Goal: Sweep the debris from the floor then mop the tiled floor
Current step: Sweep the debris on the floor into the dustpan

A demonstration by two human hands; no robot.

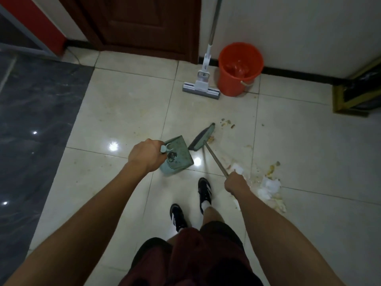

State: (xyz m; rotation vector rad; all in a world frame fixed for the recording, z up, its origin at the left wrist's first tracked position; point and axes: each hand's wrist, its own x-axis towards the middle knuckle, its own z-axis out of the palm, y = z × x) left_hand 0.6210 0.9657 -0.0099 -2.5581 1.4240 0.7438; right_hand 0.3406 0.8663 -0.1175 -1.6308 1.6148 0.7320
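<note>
My left hand (146, 155) grips the top of the handle of a pale green dustpan (179, 155), which stands on the tiles just ahead of my feet with a little dirt in it. My right hand (236, 182) is closed around the thin handle of a green broom (203, 137); its head rests on the floor right of the dustpan. Debris (270, 187) of crumpled white paper and yellowish scraps lies to the right of my right hand. Smaller crumbs (226, 123) lie beyond the broom head.
A white squeeze mop (203, 84) leans against the far wall beside a dark wooden door (144, 21). An orange bucket (239, 69) stands to its right. A dark bin with a yellow frame (358, 89) sits at far right. Dark marble flooring (37, 120) lies left.
</note>
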